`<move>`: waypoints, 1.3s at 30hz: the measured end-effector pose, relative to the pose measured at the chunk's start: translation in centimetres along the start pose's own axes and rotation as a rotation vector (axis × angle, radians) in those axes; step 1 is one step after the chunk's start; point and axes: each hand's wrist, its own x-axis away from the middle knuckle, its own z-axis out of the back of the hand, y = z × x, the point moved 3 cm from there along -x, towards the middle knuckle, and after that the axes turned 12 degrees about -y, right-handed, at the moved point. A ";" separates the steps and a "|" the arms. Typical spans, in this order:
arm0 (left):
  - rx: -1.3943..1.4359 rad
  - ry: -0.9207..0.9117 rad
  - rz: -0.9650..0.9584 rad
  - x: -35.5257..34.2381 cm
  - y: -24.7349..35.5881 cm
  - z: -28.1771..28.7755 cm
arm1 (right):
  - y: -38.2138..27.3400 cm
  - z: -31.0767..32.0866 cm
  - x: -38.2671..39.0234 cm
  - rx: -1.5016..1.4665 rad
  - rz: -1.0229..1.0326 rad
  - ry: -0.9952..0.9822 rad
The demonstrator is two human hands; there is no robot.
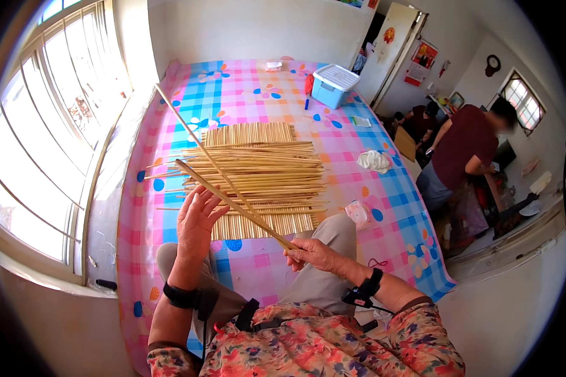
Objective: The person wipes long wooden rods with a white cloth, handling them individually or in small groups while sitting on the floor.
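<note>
Two long tan reed stalks (187, 130) meet in my right hand (313, 254), which is closed round their near ends above my right knee. They fan out toward the far left, the longer one reaching near the window side. My left hand (198, 217) is raised by the nearer, thicker stalk (233, 206), fingers stretched and apart; its fingertips are close to the stalk, and I cannot tell whether they touch it. Beyond my hands, a loose heap of reed stalks (258, 164) lies crosswise over a mat of reeds (248, 133) set side by side.
A checked pink and blue cover (352, 154) spreads under everything. On it are a blue lidded box (334, 85), a white cloth (373, 161) and a pink packet (358, 213). A barred window (44, 138) is at left. Two people (468, 141) are at right, off the cover.
</note>
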 end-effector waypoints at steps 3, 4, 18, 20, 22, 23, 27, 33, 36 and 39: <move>-0.087 0.197 0.111 0.9 -0.4 2.5 | -0.4 -0.6 -0.8 0.007 0.012 -0.038; -0.111 0.268 0.141 1.1 -0.4 3.2 | -0.4 -0.4 -0.7 0.011 0.000 -0.047; 0.258 0.227 -0.239 -1.1 3.8 8.2 | 0.7 -0.1 0.5 0.094 -0.152 -0.136; 0.205 0.156 -0.258 -1.5 4.6 8.7 | 0.0 -0.1 -0.1 0.247 -0.085 -0.072; 0.183 0.322 -0.284 -1.5 5.3 8.3 | -1.0 0.3 -1.0 0.416 0.012 0.020; 0.166 0.410 -0.276 -1.5 5.8 7.5 | -1.7 0.7 -1.3 0.509 0.073 0.085; 0.106 0.197 -0.276 -1.5 5.9 6.9 | -4.3 2.6 -3.6 0.537 0.213 0.252; 0.159 0.138 -0.114 -1.6 1.2 2.1 | -6.9 3.0 -7.0 0.381 0.356 0.243; 0.193 0.089 -0.036 -2.0 -0.8 0.2 | -5.3 2.5 -9.0 0.276 0.200 0.137; 0.202 0.084 -0.042 -2.4 -2.6 0.4 | -4.0 1.3 -10.3 0.230 0.152 0.064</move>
